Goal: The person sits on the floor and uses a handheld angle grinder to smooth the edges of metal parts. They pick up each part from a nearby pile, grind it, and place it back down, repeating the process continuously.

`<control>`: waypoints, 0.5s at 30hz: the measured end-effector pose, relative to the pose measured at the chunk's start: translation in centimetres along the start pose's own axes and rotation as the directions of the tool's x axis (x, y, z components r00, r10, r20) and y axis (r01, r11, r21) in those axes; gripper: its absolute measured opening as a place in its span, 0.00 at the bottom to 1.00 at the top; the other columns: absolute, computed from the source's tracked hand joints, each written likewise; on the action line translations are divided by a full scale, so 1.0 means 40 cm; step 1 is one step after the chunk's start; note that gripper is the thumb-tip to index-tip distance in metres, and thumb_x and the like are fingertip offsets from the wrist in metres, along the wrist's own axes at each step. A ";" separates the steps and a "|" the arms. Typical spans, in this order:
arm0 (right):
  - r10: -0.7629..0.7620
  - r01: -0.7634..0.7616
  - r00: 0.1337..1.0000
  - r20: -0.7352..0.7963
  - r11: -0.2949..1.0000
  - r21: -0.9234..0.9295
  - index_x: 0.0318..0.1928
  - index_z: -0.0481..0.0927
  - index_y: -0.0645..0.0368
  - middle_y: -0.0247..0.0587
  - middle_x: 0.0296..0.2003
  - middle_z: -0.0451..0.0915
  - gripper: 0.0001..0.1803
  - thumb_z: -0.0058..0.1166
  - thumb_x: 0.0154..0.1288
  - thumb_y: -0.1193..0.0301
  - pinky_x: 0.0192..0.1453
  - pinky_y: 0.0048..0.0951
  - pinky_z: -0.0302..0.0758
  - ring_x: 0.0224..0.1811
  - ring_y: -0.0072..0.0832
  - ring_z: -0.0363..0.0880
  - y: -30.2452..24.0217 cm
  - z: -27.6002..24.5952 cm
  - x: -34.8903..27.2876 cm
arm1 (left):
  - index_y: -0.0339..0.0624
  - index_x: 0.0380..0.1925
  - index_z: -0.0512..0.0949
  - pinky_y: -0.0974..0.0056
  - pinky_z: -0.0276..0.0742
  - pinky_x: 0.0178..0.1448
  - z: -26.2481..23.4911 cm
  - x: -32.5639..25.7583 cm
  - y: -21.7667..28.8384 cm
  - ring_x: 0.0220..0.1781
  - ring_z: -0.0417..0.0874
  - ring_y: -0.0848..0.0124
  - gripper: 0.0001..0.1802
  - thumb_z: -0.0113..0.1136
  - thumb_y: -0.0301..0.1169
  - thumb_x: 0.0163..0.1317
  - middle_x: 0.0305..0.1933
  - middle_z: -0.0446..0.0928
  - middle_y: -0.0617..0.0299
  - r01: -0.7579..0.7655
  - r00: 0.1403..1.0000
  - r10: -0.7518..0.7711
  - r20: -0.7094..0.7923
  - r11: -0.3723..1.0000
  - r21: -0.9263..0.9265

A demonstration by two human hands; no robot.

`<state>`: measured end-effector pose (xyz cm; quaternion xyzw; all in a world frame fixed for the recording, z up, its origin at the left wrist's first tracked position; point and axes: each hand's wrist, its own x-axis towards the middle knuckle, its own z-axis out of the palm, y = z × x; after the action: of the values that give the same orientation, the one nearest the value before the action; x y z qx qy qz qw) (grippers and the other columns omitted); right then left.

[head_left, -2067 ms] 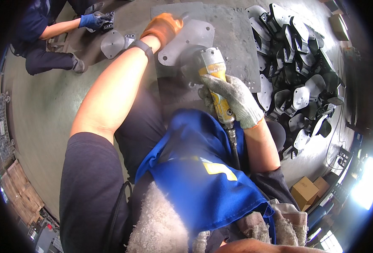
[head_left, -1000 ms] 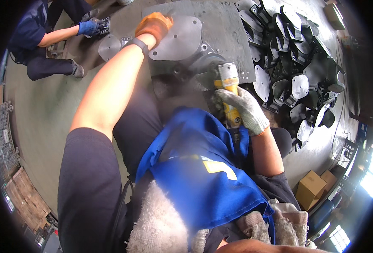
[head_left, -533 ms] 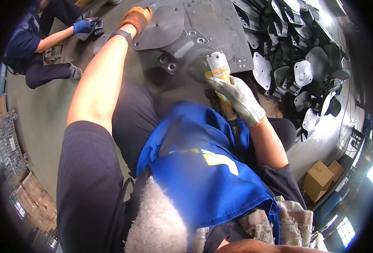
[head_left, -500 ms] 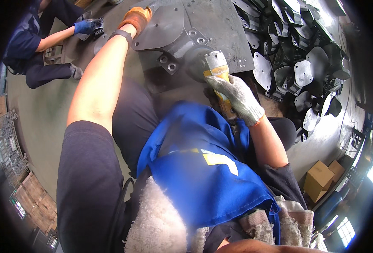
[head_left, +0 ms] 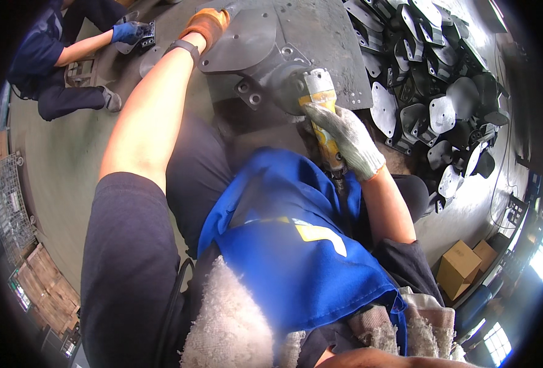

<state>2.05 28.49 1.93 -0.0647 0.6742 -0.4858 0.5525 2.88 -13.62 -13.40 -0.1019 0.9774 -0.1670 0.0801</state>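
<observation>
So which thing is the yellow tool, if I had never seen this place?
Start at the big grey steel plate on the floor ahead of the person. At its near edge the right hand, in a grey knit glove, grips the grinder. It is the only yellow thing among dark metal parts.

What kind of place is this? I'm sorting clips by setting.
Most likely a metalworking shop floor. The right hand holds a yellow grinder against a dark metal part that the left hand steadies, a heap of similar metal parts lies alongside, and another worker crouches on the concrete floor.
</observation>
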 end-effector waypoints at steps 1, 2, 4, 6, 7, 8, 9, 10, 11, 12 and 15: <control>0.007 -0.008 1.000 0.018 1.000 0.019 0.54 0.83 0.63 0.36 0.39 0.85 0.23 0.63 0.73 0.56 0.40 0.20 0.78 0.37 0.19 0.83 0.004 0.000 0.003 | 0.50 0.49 0.84 0.51 0.84 0.54 -0.002 0.001 0.001 0.50 0.88 0.53 0.17 0.52 0.41 0.67 0.47 0.87 0.51 -0.002 1.000 0.002 -0.004 1.000 0.000; 0.014 -0.016 0.999 0.036 0.999 0.037 0.54 0.83 0.62 0.35 0.39 0.85 0.23 0.64 0.73 0.55 0.40 0.20 0.78 0.37 0.18 0.83 0.014 -0.001 0.009 | 0.50 0.49 0.84 0.51 0.84 0.54 -0.005 0.002 0.001 0.49 0.88 0.53 0.17 0.53 0.41 0.67 0.47 0.87 0.51 -0.007 1.000 0.007 -0.007 1.000 0.002; 0.002 -0.002 1.000 0.012 1.000 0.001 0.53 0.83 0.62 0.34 0.38 0.84 0.22 0.64 0.72 0.55 0.40 0.19 0.77 0.37 0.18 0.82 0.022 -0.002 0.013 | 0.50 0.48 0.85 0.51 0.84 0.53 -0.006 -0.004 0.006 0.49 0.89 0.53 0.17 0.53 0.41 0.67 0.46 0.87 0.51 -0.011 1.000 0.011 -0.004 1.000 0.006; -0.044 0.036 0.997 -0.068 0.993 -0.108 0.52 0.83 0.62 0.33 0.37 0.84 0.22 0.64 0.72 0.55 0.40 0.20 0.77 0.35 0.18 0.81 0.027 -0.001 0.008 | 0.50 0.47 0.85 0.51 0.84 0.52 -0.011 -0.003 0.004 0.48 0.89 0.53 0.17 0.53 0.41 0.66 0.45 0.87 0.51 -0.012 1.000 0.012 -0.007 1.000 0.013; -0.064 0.061 0.995 -0.070 0.997 -0.054 0.50 0.83 0.61 0.35 0.35 0.85 0.21 0.64 0.72 0.55 0.36 0.22 0.78 0.31 0.20 0.82 0.037 0.005 0.011 | 0.50 0.46 0.85 0.51 0.84 0.52 -0.010 -0.004 0.007 0.48 0.89 0.53 0.16 0.54 0.41 0.66 0.45 0.87 0.52 -0.016 1.000 0.016 -0.008 1.000 0.015; -0.052 0.050 0.998 -0.036 0.997 -0.051 0.50 0.83 0.61 0.37 0.35 0.85 0.21 0.64 0.72 0.55 0.34 0.23 0.78 0.30 0.22 0.82 0.036 0.006 0.011 | 0.50 0.46 0.85 0.51 0.84 0.52 -0.011 -0.005 0.005 0.47 0.89 0.54 0.16 0.54 0.42 0.65 0.45 0.87 0.52 -0.016 1.000 0.016 -0.009 1.000 0.015; -0.039 0.039 0.999 -0.002 0.998 -0.049 0.50 0.82 0.62 0.38 0.34 0.85 0.21 0.64 0.72 0.56 0.33 0.23 0.79 0.29 0.23 0.82 0.030 0.011 0.010 | 0.50 0.45 0.86 0.51 0.84 0.52 -0.011 -0.007 0.005 0.47 0.89 0.54 0.16 0.54 0.42 0.65 0.44 0.87 0.52 -0.014 1.000 0.014 -0.010 1.000 0.018; -0.026 0.027 0.999 0.031 0.999 -0.045 0.50 0.82 0.62 0.39 0.34 0.84 0.21 0.64 0.73 0.56 0.32 0.24 0.79 0.27 0.24 0.83 0.024 0.020 0.009 | 0.50 0.45 0.86 0.51 0.85 0.51 -0.010 -0.010 0.005 0.47 0.89 0.54 0.16 0.54 0.42 0.65 0.44 0.88 0.52 -0.016 1.000 0.016 -0.011 1.000 0.020; -0.030 0.032 0.999 0.040 0.999 -0.044 0.50 0.81 0.62 0.39 0.33 0.84 0.21 0.64 0.73 0.56 0.32 0.24 0.79 0.27 0.24 0.82 0.031 0.025 0.014 | 0.50 0.44 0.86 0.51 0.85 0.51 -0.010 -0.012 0.004 0.47 0.89 0.54 0.16 0.55 0.42 0.65 0.44 0.88 0.52 -0.017 1.000 0.017 -0.014 1.000 0.023; -0.035 0.037 0.998 0.049 0.998 -0.043 0.50 0.81 0.63 0.40 0.33 0.84 0.21 0.64 0.73 0.57 0.31 0.25 0.79 0.26 0.24 0.82 0.043 0.030 0.022 | 0.50 0.44 0.86 0.51 0.85 0.51 -0.009 -0.014 0.006 0.46 0.89 0.54 0.16 0.55 0.42 0.64 0.43 0.88 0.52 -0.019 1.000 0.019 -0.016 0.999 0.026; -0.008 0.010 0.999 0.051 0.999 -0.043 0.51 0.80 0.64 0.41 0.33 0.84 0.21 0.64 0.73 0.58 0.30 0.26 0.80 0.26 0.25 0.82 0.038 0.041 0.016 | 0.50 0.42 0.87 0.51 0.85 0.50 -0.006 -0.017 0.002 0.45 0.90 0.55 0.16 0.55 0.42 0.64 0.42 0.88 0.52 -0.018 1.000 0.018 -0.013 0.999 0.030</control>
<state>3.82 27.91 0.54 -0.0918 0.6701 -0.4718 0.5656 3.47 -13.32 -13.12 -0.0907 0.9762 -0.1815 0.0768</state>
